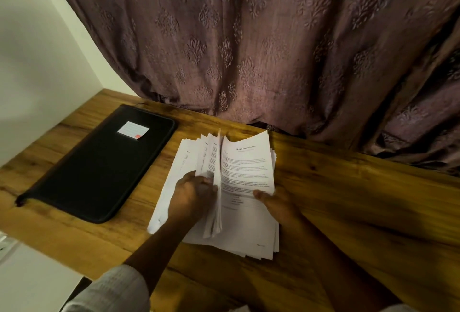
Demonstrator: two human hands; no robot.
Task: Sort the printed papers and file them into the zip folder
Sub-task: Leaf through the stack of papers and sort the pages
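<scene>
A wooden counter [348,199] with a warm, knotted grain runs across the lower part of the view. Behind it hangs a mauve curtain [249,38] patterned with raised floral motifs, its folds gathering on the counter's far edge. A plain white wall [37,63] meets the counter beyond the left hand's side.

Between the two hands lies a loose stack of papers [249,167], printed with text, their edges fanned unevenly. The left hand [194,192] is curled into the middle of the stack, fingers buried among the sheets and gripping a sheaf that stands on edge. The right hand [276,202] holds the stack's right side, its thumb lying on the top page; its fingers are hidden under the sheets. A light sleeve [112,289] covers the left forearm near the bottom edge.

To the left of the left hand, apart from the papers, a black folder [99,162] lies flat and closed on the counter, set at an angle. A small white label [133,129] with a red mark sits near its far end.
</scene>
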